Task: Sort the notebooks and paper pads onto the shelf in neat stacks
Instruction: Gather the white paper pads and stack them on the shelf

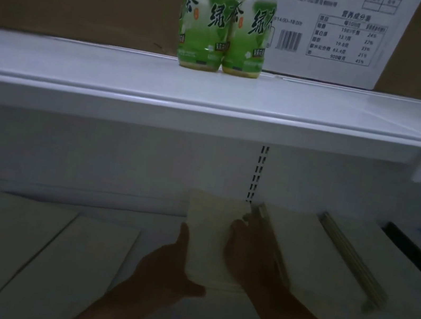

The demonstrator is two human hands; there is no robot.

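You held 1 small, squarish, pale paper pad (209,231) in 2 hands. Your left hand (166,269) pinched its lower left corner with the thumb on top, and your right hand (246,257) curled around its right edge. The pad hung over the lower shelf (158,234), between 2 flat, matte notebooks (68,269) on the left and 2 thicker stacks (320,261) just beside it on the right. On the smooth white upper shelf (107,72) stood 2 glossy plastic bottles (203,27) with green labels, touching each other.

Shop: retail shelving (183,115), tea bottles (224,36)
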